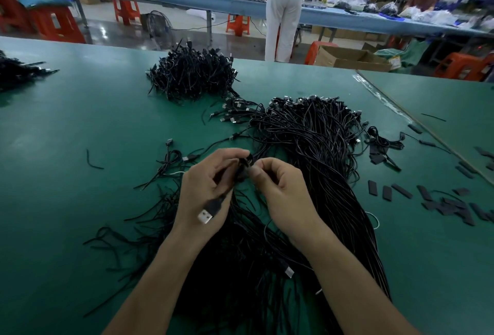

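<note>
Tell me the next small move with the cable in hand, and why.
Probably finish securing the black cable before letting go. The left hand and the right hand both pinch its small loop between them, and its USB plug hangs free below the left palm, so the bundle looks unfinished. The heap of coiled bundles farther back suggests the goal.
</note>
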The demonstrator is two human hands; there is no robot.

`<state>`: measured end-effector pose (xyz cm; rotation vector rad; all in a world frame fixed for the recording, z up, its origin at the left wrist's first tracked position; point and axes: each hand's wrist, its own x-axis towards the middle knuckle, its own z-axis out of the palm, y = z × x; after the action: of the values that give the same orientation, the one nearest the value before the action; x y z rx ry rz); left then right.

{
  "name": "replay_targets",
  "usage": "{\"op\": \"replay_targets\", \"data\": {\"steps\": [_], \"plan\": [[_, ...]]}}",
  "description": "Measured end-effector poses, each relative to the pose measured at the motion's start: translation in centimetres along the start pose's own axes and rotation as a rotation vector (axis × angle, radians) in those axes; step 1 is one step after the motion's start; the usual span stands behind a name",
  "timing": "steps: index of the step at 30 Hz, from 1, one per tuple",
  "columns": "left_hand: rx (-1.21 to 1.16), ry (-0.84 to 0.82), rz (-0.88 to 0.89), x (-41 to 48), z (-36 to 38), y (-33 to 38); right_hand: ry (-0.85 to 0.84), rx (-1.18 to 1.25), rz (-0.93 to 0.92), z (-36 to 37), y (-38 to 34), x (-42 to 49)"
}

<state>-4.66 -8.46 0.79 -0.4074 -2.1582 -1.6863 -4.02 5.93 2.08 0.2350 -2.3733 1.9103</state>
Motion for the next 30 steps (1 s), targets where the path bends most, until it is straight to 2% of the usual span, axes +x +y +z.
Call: {"op": "replay_targets", "data": {"steps": [3,8,12,17,22,27,30], "plan": [[-0.139,-0.002,0.017,0.0,0.3,0.6,0.040,0.038,0.040,-0.3,0.0,0.1],[-0.215,0.010,-0.003,-0.2,0.4,0.5,0.066,-0.062,-0.018,-1.0,-0.1,0.4],[-0.157,-0.010,0.062,-0.1,0.2,0.2,0.059,-0.099,-0.039,-0.8,0.0,0.3],[-0.006,0.007,0.136,-0.3,0.1,0.0,0.059,-0.011,-0.005,-0.9,0.0,0.2],[-0.020,-0.070,0.199,-0.5,0.0,0.4,0.083,0.024,0.018,-1.1,0.1,0.1],[-0.011,-0.037,0.060,-0.5,0.9,0.3,0.041,-0.053,-0.091,-0.9,0.1,0.0],[-0.123,-0.118,-0.137,-0.2,0.2,-0.4,0.041,-0.056,-0.119,-1.0,0.3,-0.4]]}}
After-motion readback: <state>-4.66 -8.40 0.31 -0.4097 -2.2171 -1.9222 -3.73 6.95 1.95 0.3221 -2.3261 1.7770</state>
